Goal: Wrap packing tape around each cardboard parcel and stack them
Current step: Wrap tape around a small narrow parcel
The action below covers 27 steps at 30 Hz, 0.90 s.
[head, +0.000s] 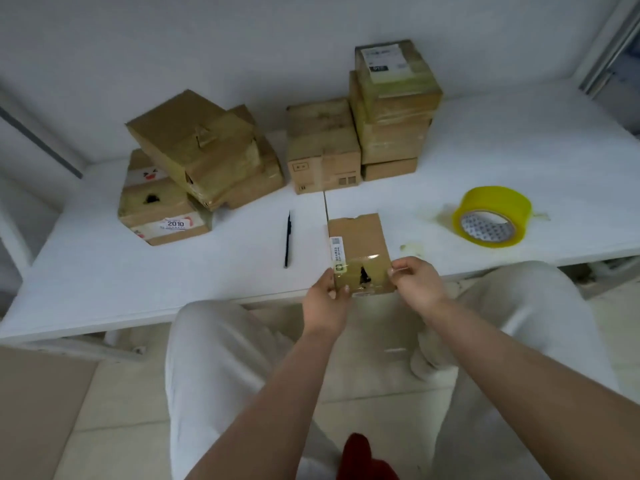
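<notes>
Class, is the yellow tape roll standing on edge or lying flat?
Lying flat: the tape roll rests on the table, core opening facing up.

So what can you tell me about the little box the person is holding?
The small parcel is brown cardboard, lying flat at the near edge of the white table. A white barcode label runs along its left side. Shiny clear tape crosses its near end, over a dark torn hole. Its far edge looks ragged. The left hand grips its near left corner, and the right hand pinches its right edge.
</notes>
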{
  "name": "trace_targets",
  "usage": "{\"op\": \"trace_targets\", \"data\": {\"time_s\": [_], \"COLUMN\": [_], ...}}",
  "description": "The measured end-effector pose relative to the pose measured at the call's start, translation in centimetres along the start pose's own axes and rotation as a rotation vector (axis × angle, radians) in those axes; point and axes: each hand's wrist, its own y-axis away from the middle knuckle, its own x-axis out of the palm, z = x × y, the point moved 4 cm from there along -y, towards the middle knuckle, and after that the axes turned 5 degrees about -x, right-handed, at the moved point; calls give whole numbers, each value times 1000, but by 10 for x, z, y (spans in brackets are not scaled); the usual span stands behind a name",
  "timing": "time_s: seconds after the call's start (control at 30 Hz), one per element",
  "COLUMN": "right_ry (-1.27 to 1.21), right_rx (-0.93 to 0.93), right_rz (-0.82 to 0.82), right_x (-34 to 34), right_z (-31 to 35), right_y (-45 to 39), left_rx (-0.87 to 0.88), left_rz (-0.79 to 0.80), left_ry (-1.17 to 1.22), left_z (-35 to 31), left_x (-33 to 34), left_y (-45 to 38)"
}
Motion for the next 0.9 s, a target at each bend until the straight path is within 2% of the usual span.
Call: {"op": "trace_targets", "data": {"time_s": [0.1,0.2,0.3,0.4,0.6,0.9], "right_ry": [344,481,486,420,315,287], "right_rx": [-287,-480,-507,-502,-528,-533], "right_rz": [3,78,124,114,110,82], "right_x": [-3,3,9,9,10,14], "right_z": [7,7,-2,-8,-14,-18], "right_y": [3,5,4,2,2,0], "left_rx": [146,313,334,340,309,309], "left_rz": [-51,88,164,93,-95,-191], "left_ry": [-160,-302,-419,-418,-232,-157], "left_z": [-5,-11,-7,-6,-10,-9], "left_x": [-1,12,21,24,21,24], "left_y": [0,-5,-13,-16,-19,-25]}}
